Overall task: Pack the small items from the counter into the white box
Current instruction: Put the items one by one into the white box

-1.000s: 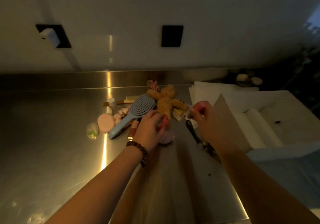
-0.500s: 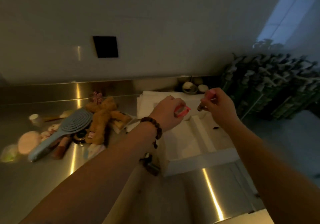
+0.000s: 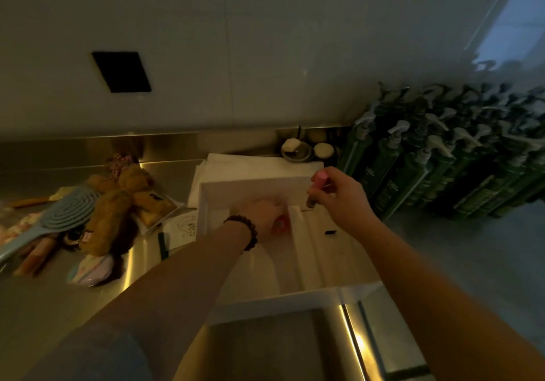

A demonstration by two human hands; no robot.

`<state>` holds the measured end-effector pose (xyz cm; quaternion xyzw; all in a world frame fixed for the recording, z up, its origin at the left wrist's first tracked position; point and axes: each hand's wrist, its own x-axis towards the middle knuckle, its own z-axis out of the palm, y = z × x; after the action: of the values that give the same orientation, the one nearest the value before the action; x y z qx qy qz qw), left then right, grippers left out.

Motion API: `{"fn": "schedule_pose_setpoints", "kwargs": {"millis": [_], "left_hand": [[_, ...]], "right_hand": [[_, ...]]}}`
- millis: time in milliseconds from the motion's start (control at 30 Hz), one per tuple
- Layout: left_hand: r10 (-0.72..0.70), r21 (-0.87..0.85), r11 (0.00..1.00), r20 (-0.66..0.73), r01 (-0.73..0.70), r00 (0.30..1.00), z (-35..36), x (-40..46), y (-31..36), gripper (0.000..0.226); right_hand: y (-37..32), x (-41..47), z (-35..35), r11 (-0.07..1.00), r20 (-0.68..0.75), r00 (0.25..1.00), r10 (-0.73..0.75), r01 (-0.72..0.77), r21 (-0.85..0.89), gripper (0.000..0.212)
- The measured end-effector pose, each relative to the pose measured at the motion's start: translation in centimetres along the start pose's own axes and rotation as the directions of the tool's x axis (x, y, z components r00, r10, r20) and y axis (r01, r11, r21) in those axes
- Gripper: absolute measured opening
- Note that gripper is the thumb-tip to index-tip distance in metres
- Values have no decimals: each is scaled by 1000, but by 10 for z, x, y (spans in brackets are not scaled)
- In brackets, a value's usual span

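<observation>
The white box (image 3: 295, 295) stands open on the steel counter (image 3: 59, 307). My left hand (image 3: 265, 214), with a bead bracelet on the wrist, is down inside the box's left compartment and grips a small red-pink item (image 3: 279, 224). My right hand (image 3: 339, 196) hovers over the box's far right corner and pinches a small pink-capped tube (image 3: 316, 189). A small dark piece (image 3: 331, 232) lies in the box's right part. On the counter to the left lie a blue hairbrush (image 3: 63, 218), a brown plush toy (image 3: 118, 201), a pastel pouch (image 3: 91, 268) and other small items.
Rows of green pump bottles (image 3: 442, 159) stand on the right along the wall. A small dish with a pale lump (image 3: 295, 149) sits behind the box. White paper (image 3: 236, 164) lies under the box's far edge. A dark pen (image 3: 162, 245) lies beside the box.
Both hands moved from the pile of items to the box. My left hand has gone down into the box with the red-pink item; my right hand holds the tube above the far corner.
</observation>
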<state>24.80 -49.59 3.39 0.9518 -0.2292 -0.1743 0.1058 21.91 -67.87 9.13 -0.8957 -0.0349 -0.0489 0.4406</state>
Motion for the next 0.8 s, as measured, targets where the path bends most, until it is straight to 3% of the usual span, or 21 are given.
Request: {"fn": "schedule_pose_setpoints", "kwargs": {"millis": [267,400,567,667,800], "left_hand": [[17,-189,981,-144,-44,989,-6,-6,-1,39],[12,-132,990,-280,-51,960,-19,-26,-13,53],[-69,-154,987,-208,37,976,-13,-40,-21,56],[-70,-121,992,-204,46,977,-11,-44,-21,57],[-68,-144,989,-197,40,978,-15,-49,-19,60]], "right_hand": [[12,7,18,994,22,997,79,-77,-82,16],[20,13,27,978,0,992,129,-127,-166,9],[31,14,47,945,26,949,313,-308,-109,16],[33,11,51,942,34,947,320,-315,-113,8],[31,8,51,924,21,928,372,-368,-100,14]]}}
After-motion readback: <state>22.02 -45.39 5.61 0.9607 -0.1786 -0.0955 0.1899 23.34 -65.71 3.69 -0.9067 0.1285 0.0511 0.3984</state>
